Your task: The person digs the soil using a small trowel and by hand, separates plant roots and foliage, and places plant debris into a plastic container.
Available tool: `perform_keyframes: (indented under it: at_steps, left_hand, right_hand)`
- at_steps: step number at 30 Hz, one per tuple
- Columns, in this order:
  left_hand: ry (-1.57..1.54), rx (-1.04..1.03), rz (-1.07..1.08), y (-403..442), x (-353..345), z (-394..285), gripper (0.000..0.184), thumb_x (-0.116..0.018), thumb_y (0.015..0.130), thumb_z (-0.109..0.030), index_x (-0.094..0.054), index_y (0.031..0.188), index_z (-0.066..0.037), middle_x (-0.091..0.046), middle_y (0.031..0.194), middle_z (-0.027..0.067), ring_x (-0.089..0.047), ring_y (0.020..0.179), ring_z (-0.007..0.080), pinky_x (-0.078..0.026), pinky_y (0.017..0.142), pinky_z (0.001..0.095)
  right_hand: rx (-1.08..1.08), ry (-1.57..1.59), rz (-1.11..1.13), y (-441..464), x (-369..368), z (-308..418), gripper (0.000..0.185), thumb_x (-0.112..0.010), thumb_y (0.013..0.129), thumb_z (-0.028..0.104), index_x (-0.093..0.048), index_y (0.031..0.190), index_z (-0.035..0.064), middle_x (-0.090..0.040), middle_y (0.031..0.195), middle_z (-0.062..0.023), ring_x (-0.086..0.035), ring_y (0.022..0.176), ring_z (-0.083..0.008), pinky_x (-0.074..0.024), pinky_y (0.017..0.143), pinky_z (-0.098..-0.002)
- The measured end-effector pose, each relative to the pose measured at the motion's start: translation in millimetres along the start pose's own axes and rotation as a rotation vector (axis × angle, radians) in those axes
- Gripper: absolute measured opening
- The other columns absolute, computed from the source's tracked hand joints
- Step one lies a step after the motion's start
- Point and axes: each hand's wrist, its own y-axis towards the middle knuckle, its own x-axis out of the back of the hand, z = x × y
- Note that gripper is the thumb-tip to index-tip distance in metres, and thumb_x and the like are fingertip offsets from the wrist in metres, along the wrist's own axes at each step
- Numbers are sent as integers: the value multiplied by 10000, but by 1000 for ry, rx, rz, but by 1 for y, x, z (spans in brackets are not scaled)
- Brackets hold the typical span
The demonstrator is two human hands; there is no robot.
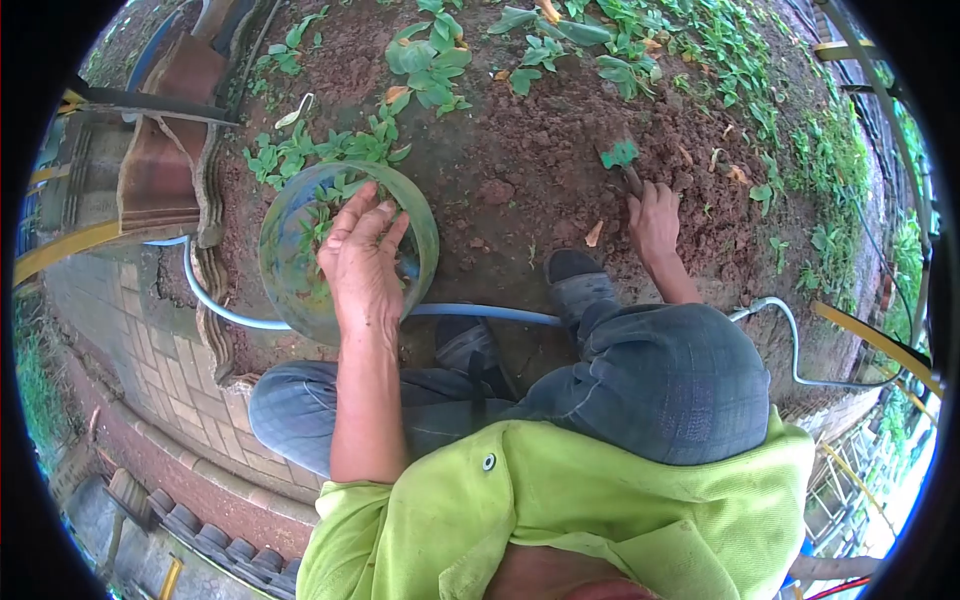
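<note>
My left hand (pixel 362 255) reaches over the rim of a round, translucent greenish bucket (pixel 428 215). Its fingers are stretched and spread, beside leafy green weeds (pixel 318 215) inside the bucket. Whether a leaf still touches the fingertips is hard to see. On the other side, my right hand (pixel 655 218) is closed round the handle of a small hand tool with a green head (pixel 620 154). The head rests at the loose, reddish-brown soil (pixel 560 130); its exact shape is partly blurred.
A blue hose (pixel 480 312) runs across the ground by my shoes (pixel 580 282), passing the bucket. Low green plants (pixel 430 60) grow ahead and along the right. Terracotta roof tiles (pixel 160 175) edge the bed at left, beside brick paving (pixel 150 345). Dry leaves lie scattered.
</note>
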Motion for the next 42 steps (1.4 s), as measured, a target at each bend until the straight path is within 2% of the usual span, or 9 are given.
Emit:
perform_keyframes:
  at_steps: [7,11,13,16,20,25,28,31,42]
  left_hand:
    - [138,-137,-33,-12,-9,0,377,-575,848,35,-516,1206,137,-560,1177,190,-579,1067,252,-511,907,379]
    - [161,-133,-9,-15,-9,-1,368,-570,848,36,-522,1197,140,-560,1185,187,-579,1076,254,-513,900,374]
    - [169,-128,11,-17,-10,-2,360,-567,848,31,-530,1191,136,-564,1185,181,-583,1077,253,-522,883,357]
    - [205,-121,4,-20,-10,-3,345,-566,853,21,-542,1181,127,-580,1163,175,-609,1025,249,-537,844,334]
    - [263,-209,55,-23,-16,-1,326,-564,862,10,-554,1169,120,-604,1123,171,-635,963,242,-548,805,316]
    - [289,-162,249,-28,-28,9,280,-576,860,4,-603,1124,93,-653,1027,155,-659,873,212,-557,754,312]
    - [337,-117,284,-25,-28,20,315,-617,844,-6,-601,1143,90,-655,1022,154,-656,861,195,-560,750,311]
    - [329,-122,337,-28,-40,22,431,-702,790,4,-557,1182,111,-651,1018,159,-648,860,184,-557,750,304]
    - [254,-280,318,-37,-50,15,308,-652,857,-3,-564,1122,127,-663,912,130,-668,766,182,-575,705,301]
  right_hand:
    - [-153,335,201,39,44,46,259,-586,836,178,-621,955,-49,-623,823,-223,-594,831,-394,-485,745,-458]
    - [-184,574,261,71,43,66,273,-602,823,185,-620,969,-45,-629,787,-231,-618,760,-376,-479,727,-434]
    - [-251,639,495,76,63,74,307,-617,811,197,-624,1012,-34,-636,769,-232,-640,732,-326,-478,707,-406]
    - [-327,817,353,53,76,78,315,-615,826,204,-627,1038,-29,-633,734,-219,-645,715,-289,-479,686,-383]
    - [-234,760,-6,3,78,85,299,-587,866,116,-575,1143,3,-633,853,-230,-653,752,-332,-496,678,-403]
    - [-128,722,124,-33,41,68,318,-607,848,61,-551,1146,-37,-623,955,-251,-615,863,-433,-501,705,-450]
    - [215,720,-4,-28,61,80,345,-626,827,45,-547,1151,-44,-625,932,-229,-619,821,-415,-503,673,-444]
    - [381,711,34,-15,88,94,383,-644,803,34,-537,1159,-57,-618,874,-203,-618,753,-384,-506,635,-426]
    - [474,597,-62,-4,110,90,461,-664,758,17,-521,1191,-53,-601,828,-150,-617,701,-302,-508,584,-386]
